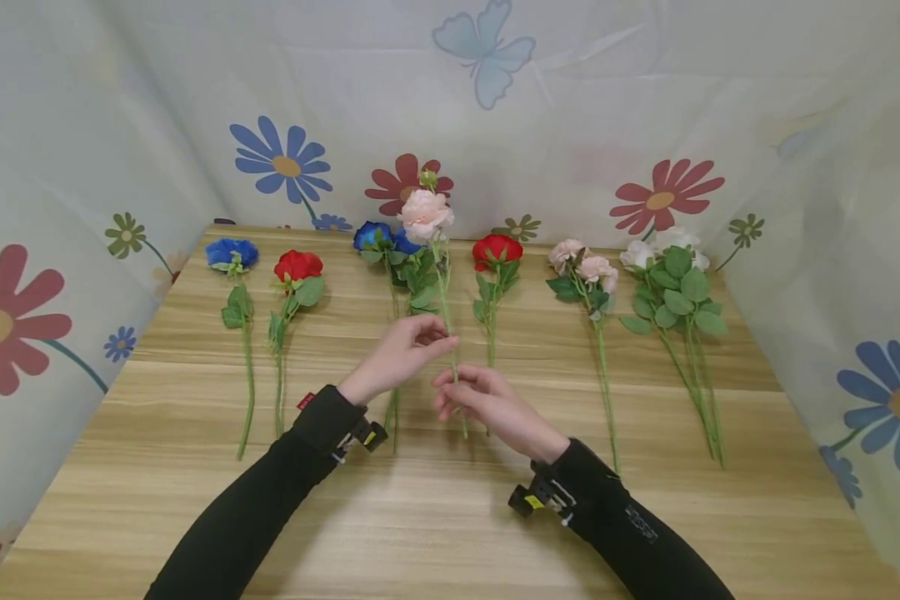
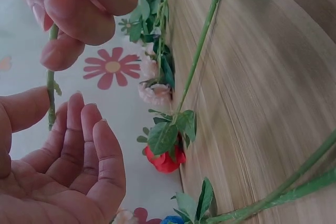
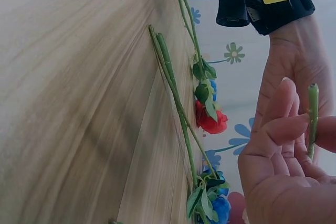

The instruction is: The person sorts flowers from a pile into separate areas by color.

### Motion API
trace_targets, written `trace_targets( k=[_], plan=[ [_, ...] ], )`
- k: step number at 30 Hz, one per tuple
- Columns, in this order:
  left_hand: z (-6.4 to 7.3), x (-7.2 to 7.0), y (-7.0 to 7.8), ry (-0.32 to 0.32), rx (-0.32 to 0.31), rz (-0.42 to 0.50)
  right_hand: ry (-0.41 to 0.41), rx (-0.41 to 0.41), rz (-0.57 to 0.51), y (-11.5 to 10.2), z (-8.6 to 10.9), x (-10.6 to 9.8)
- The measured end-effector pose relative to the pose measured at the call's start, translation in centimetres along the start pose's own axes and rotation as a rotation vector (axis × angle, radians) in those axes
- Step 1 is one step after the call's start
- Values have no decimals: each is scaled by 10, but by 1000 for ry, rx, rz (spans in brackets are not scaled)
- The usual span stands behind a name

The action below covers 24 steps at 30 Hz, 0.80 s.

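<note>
A pale pink flower [image 1: 426,215] with ruffled petals and a small bud above stands upright over the middle of the table, blossom up. My left hand [image 1: 405,350] pinches its green stem between thumb and forefinger, the other fingers loosely bent. Lower on the same stem, my right hand [image 1: 495,404] holds it between thumb and fingers. In the right wrist view the cut end of the stem [image 3: 313,95] sticks out past the right fingertips. Behind the held flower lie blue roses [image 1: 375,236], and to its right a red rose [image 1: 497,250].
On the wooden table [image 1: 435,517], a blue rose [image 1: 232,252] and a red rose [image 1: 298,266] lie at left. Pink flowers [image 1: 597,271] and white flowers [image 1: 675,242] with several stems lie at right. A flower-printed cloth [image 1: 555,133] hangs around the table.
</note>
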<state>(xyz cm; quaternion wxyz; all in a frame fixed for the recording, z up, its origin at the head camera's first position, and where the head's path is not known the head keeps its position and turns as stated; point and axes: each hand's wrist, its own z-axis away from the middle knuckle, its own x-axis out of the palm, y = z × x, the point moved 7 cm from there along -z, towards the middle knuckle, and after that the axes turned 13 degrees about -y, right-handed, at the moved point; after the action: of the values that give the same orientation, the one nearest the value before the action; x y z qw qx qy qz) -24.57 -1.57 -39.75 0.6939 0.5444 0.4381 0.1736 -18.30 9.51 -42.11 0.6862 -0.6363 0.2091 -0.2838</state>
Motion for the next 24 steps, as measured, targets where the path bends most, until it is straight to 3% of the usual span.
trace_targets(
  k=[12, 19, 24],
  plan=[
    [-5, 10, 6, -40, 36, -76, -9, 10, 63, -1, 11, -5],
    [3, 6, 3, -27, 65, -110, 1, 35, 68, 2, 19, -10],
    [12, -3, -4, 1, 45, -144, 30, 45, 111, 2, 28, -16]
  ],
)
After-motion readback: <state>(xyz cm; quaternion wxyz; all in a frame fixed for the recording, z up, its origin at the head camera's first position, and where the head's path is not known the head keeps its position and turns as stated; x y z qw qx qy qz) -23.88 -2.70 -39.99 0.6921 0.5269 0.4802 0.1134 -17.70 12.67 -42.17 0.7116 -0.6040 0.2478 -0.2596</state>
